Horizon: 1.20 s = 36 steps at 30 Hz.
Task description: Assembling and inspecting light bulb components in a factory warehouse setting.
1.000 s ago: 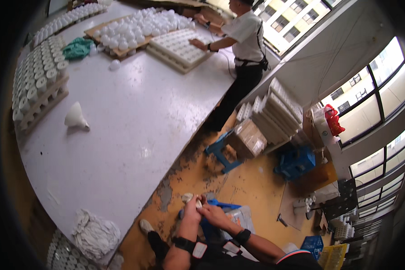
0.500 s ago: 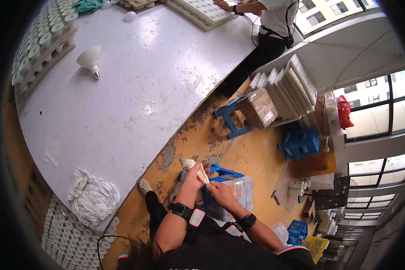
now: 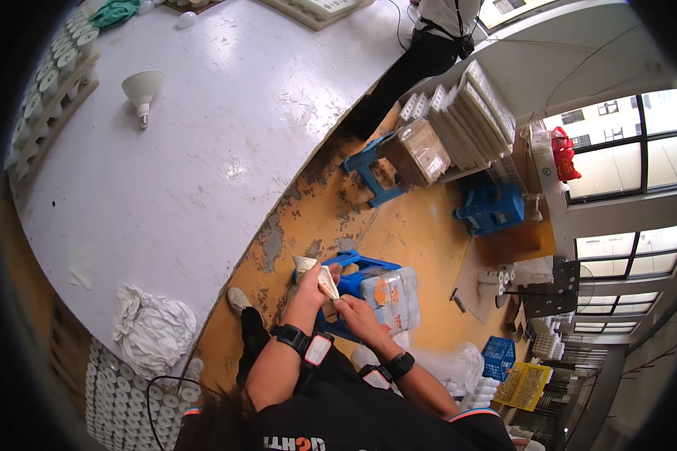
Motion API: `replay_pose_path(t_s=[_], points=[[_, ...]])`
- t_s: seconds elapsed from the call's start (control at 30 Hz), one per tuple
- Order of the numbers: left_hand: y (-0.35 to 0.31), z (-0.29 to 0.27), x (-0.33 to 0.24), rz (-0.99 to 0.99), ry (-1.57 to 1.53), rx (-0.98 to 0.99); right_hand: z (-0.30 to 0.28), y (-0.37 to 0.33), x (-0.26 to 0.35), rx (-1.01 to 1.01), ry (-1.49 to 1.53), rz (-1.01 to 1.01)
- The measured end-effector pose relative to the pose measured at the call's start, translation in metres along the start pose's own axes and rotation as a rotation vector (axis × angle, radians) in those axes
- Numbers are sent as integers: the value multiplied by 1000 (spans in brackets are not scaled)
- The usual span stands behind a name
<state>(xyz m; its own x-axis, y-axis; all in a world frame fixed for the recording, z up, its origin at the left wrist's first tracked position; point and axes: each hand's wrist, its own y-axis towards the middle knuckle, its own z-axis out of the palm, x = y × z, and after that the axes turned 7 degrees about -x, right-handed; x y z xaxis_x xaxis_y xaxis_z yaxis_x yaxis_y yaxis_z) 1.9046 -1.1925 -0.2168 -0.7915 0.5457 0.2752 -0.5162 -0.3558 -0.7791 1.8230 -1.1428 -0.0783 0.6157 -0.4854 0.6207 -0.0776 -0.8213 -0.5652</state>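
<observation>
A pale, cone-shaped piece of cloth or paper (image 3: pixel 326 283) with brownish marks is held in front of my body; its exact kind I cannot make out. My left hand (image 3: pixel 310 284) is closed around its wider part, and a crumpled end sticks out past the hand. At the narrow tip, my right hand (image 3: pixel 351 310) pinches it with the fingers together. Just beyond and below both hands, a grey container with orange markings (image 3: pixel 391 297) rests at a blue plastic stool (image 3: pixel 347 264).
A large white table (image 3: pixel 165 195) fills the left, bearing a lamp bulb (image 3: pixel 142 89) and crumpled white cloth (image 3: pixel 154 331). A co-worker (image 3: pixel 421 52) stands at its far edge. A carton (image 3: pixel 421 150) sits on a blue stool. Blue (image 3: pixel 498 358) and yellow crates (image 3: pixel 523 385) stand lower right.
The view has shifted, so the table and room sit a little higher and further left. Both hands keep hold of the pale piece. The co-worker's hand is out of view now.
</observation>
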Motion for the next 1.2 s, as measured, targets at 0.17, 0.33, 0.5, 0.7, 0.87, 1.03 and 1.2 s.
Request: replay_pose_path(t_s=[0.17,0.33,0.5,0.7,0.87,1.03,1.2], points=[[0,-5,3,-21,-77,-60,3,-8,-5,-9,-14,38],[13,-16,13,6,-148,-118,4,-9,-24,-5,42,18],[17,-6,18,-30,-217,-30,-10,-1,-38,33,199,66],[33,-15,18,296,-321,123,-33,6,-64,163,195,-92],[24,18,18,243,-210,60,-64,15,-96,283,31,-187],[27,14,19,273,-223,156,-69,27,-114,379,-177,-272],[27,-32,7,348,-203,225,-67,43,-124,482,-98,-422]])
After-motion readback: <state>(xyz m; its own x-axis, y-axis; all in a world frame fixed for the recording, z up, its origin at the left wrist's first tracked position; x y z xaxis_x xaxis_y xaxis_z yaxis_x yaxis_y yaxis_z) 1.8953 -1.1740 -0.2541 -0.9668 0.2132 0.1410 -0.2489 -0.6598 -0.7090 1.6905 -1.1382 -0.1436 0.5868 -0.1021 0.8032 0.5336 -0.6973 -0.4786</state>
